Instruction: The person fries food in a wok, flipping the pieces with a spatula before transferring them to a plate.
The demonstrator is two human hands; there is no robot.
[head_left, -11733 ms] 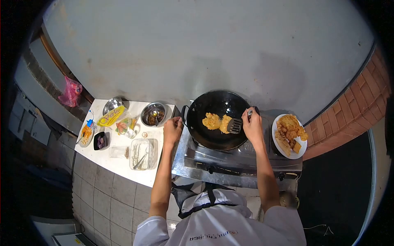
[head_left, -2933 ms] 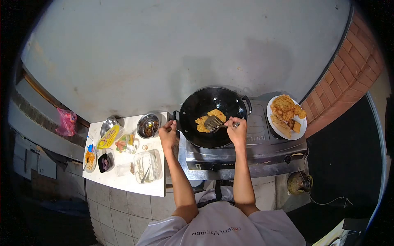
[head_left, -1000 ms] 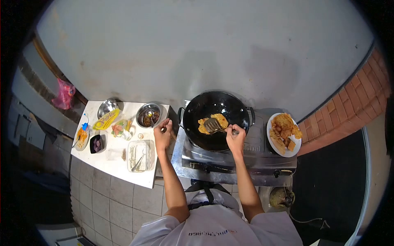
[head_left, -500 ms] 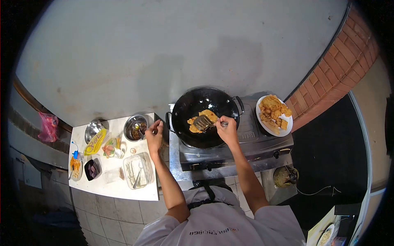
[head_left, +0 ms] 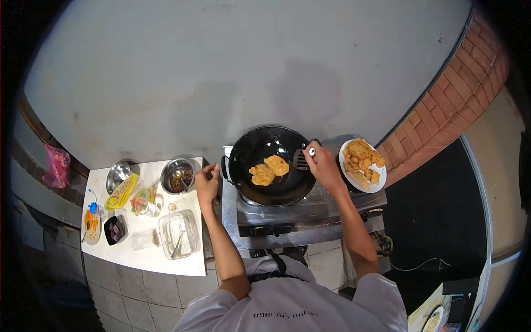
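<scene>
A black wok [head_left: 251, 191] sits on the metal stove, with two golden fried pieces [head_left: 269, 170] side by side in its middle. My right hand [head_left: 321, 161] is wrapped round the handle of a slotted spatula [head_left: 300, 160], whose blade is inside the wok's right side, apart from the food. My left hand [head_left: 207, 181] is beside the wok's left handle, between it and a steel bowl [head_left: 166, 180] of dark sauce with a spoon. Its fingers are bent, and whether they hold anything is too small to tell.
Right of the wok, a white plate [head_left: 378, 185] bears fried food. The white table [head_left: 188, 266] at left holds a glass container [head_left: 193, 243], a black bowl [head_left: 114, 230], a yellow packet [head_left: 122, 191] and another steel bowl [head_left: 115, 180]. A brick edge [head_left: 442, 108] rises at right.
My right hand and the spatula have moved right, off the food. The two pieces now show fully in the wok. The whole view has shifted slightly.
</scene>
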